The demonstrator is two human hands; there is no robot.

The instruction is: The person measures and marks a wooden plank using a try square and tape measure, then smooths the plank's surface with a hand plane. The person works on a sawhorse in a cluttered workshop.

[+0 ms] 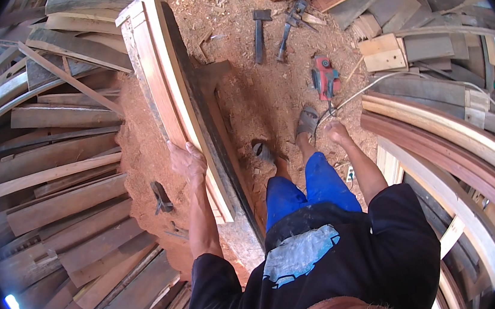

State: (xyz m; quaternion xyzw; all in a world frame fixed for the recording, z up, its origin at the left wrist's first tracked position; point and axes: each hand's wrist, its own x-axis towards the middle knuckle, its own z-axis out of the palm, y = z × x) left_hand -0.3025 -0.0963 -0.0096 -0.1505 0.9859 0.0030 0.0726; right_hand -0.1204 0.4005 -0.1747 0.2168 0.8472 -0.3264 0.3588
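Observation:
A long wooden plank [160, 82], reddish on its face with pale edges, lies lengthwise on a dark, heavy workbench beam [240, 243]. Toward its near end my left hand [188, 162] is closed over it, thumb and fingers pressed on the wood. My right hand [337, 132] hangs low at my right side, away from the plank. Its fingers look curled, and whatever they may hold is hidden. Just beyond it a red electric planer [325, 78] rests on the floor, its cord [355, 96] running off to the right.
A hammer [259, 35] and a dark metal clamp-like tool [291, 29] lie on the shaving-covered floor [247, 94]. Stacked boards [71, 203] line the left side. Curved timbers [444, 134] and a pale wood block [383, 53] stand at the right. My feet are beside the beam.

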